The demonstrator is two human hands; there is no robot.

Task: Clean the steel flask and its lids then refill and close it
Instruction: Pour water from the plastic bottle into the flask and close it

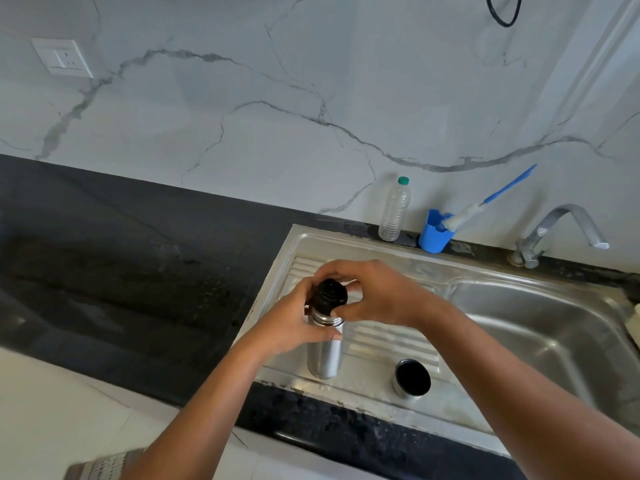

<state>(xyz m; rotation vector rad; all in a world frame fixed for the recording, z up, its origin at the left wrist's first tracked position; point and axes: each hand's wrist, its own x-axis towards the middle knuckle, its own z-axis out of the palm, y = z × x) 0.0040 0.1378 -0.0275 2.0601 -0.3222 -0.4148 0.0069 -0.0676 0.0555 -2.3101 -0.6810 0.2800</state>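
A steel flask (324, 358) stands upright on the ribbed drainboard of the steel sink (381, 344). My left hand (294, 323) grips its neck, thumb across the front. A black inner lid (328, 295) sits on the flask's mouth, and my right hand (377, 296) pinches it from the right, fingers curled over its top. The steel outer cap (411, 378) lies mouth-up on the drainboard, to the right of the flask and apart from both hands.
The sink basin (540, 341) lies to the right, with a tap (561, 230) behind it. A clear plastic bottle (394, 209) and a blue cup (434, 233) holding a blue-handled bottle brush (485, 206) stand at the wall. Dark countertop (121, 258) stretches left.
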